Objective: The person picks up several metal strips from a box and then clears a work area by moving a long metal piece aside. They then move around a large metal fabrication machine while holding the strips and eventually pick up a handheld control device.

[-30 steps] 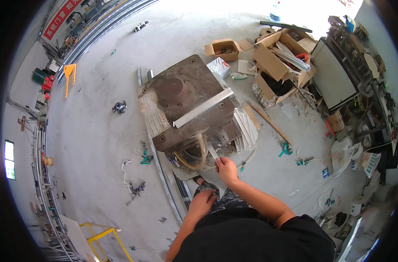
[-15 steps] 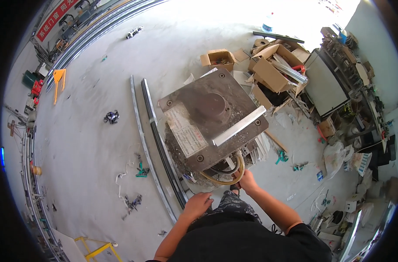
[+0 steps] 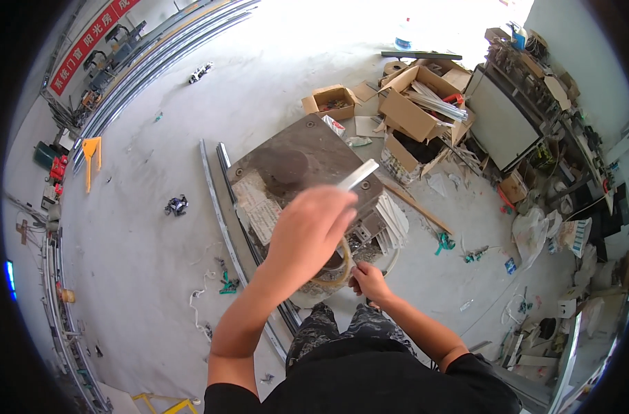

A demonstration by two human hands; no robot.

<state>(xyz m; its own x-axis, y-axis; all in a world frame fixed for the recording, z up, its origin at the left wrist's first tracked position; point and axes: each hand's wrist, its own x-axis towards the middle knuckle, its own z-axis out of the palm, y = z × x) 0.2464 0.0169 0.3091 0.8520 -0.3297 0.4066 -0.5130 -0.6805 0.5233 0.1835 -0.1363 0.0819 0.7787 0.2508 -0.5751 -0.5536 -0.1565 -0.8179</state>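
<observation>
My left hand is raised over the brown metal top plate of a squat machine. Its fingers are bent and smeared by motion. A white bar lies across the plate, its near end hidden behind this hand, so I cannot tell whether the hand grips it. Below the plate's near edge, my right hand has its fingers closed beside a yellowish hose. What those fingers hold, if anything, is hidden. A worn label covers the plate's left side.
Long metal profiles lie on the floor just left of the machine. Cardboard boxes with scraps are heaped beyond it, and a wooden strip lies to its right. A cluttered rack lines the right wall.
My left hand has risen from beside my leg to over the plate, covering part of the white bar. The right hand stays low by the hose. My view has shifted slightly.
</observation>
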